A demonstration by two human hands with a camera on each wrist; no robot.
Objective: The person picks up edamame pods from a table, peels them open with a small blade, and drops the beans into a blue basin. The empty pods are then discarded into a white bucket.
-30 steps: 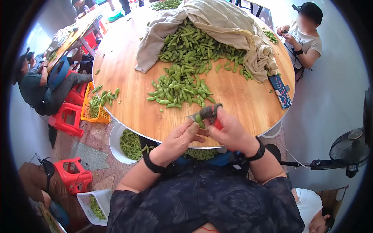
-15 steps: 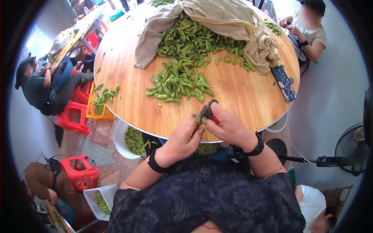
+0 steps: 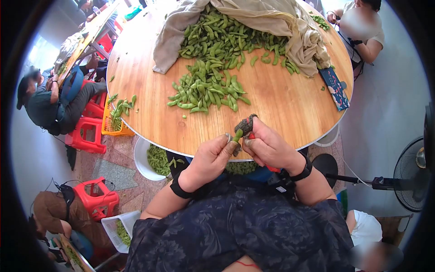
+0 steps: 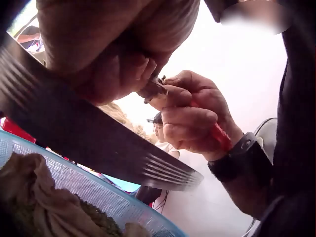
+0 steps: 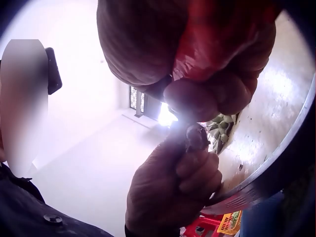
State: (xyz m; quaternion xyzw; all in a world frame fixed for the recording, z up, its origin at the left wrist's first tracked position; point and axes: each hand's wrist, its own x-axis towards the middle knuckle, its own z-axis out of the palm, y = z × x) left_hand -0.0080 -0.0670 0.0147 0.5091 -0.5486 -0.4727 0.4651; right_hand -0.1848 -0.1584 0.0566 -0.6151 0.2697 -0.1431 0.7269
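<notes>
My left hand (image 3: pixel 209 157) pinches a green soybean pod (image 3: pixel 238 134) between thumb and fingers, over the table's near edge. My right hand (image 3: pixel 275 148) meets it from the other side, fingers curled round a red-handled tool (image 3: pixel 272 168). A dark, soiled wrap (image 3: pixel 245 125) covers the fingertip end of the right hand, right at the pod. The red handle (image 4: pixel 220 136) runs through the right fist in the left wrist view; its working end is hidden. Beyond the hands lies a loose heap of soybean pods (image 3: pixel 206 88).
A beige cloth (image 3: pixel 258 20) partly covers the big pile on the round wooden table (image 3: pixel 149 109). A patterned blue packet (image 3: pixel 334 89) lies at the right edge. Below stand a white tub (image 3: pixel 141 165), a yellow basket (image 3: pixel 118 130) and red stools (image 3: pixel 86 136). A fan (image 3: pixel 410 167) stands at right.
The hands stay together at the near edge, turning slightly; the pod shows more plainly between them now. The head view has shifted a little, so the heap sits higher in frame.
</notes>
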